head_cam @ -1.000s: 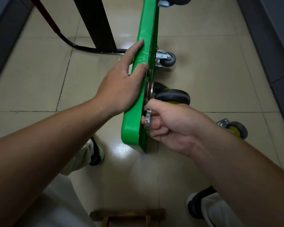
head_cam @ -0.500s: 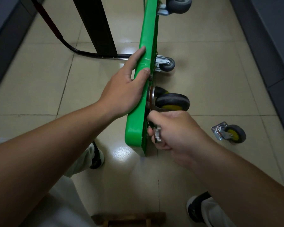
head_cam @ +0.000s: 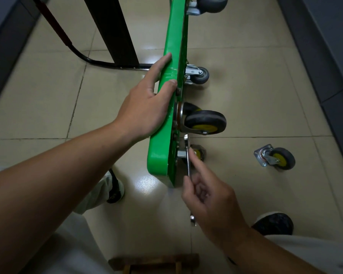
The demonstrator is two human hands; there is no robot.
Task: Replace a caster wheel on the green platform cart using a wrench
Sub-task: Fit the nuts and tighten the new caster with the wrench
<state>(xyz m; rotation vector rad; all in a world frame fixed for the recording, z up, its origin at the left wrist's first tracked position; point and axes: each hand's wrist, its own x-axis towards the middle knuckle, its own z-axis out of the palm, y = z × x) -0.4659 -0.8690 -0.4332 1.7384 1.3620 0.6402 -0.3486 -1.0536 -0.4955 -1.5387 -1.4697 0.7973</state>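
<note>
The cart (head_cam: 167,91) stands on its long edge, and its narrow glossy green rim runs away from the left hand (head_cam: 145,109). That hand lies flat against the deck, with the index finger straight along the rim and the thumb across the top; the visible fingers are not curled. Just right of it, on the underside, sits the wheel (head_cam: 205,122), a broad black tyre with a yellow hub in a bright steel fork.

The right hand (head_cam: 210,198) is below the cart's near corner. It pinches the wrench (head_cam: 188,157) between thumb and curled fingers, with the index finger laid along the thin, flat shaft. The wrench head reaches up to just under the wheel's plate, but I cannot tell whether it sits on a bolt. Its other end pokes out beneath the hand. A second caster (head_cam: 201,153) is partly hidden behind the index finger.

Well right of the right hand, the loose caster (head_cam: 275,158) lies on the floor (head_cam: 246,91), with open, shiny beige tile between them. A dark wall (head_cam: 325,46) bounds that side. Left of the left hand stand a black post (head_cam: 111,30) and a bent tube (head_cam: 81,56). A wooden stool (head_cam: 154,262) sits below the right wrist.
</note>
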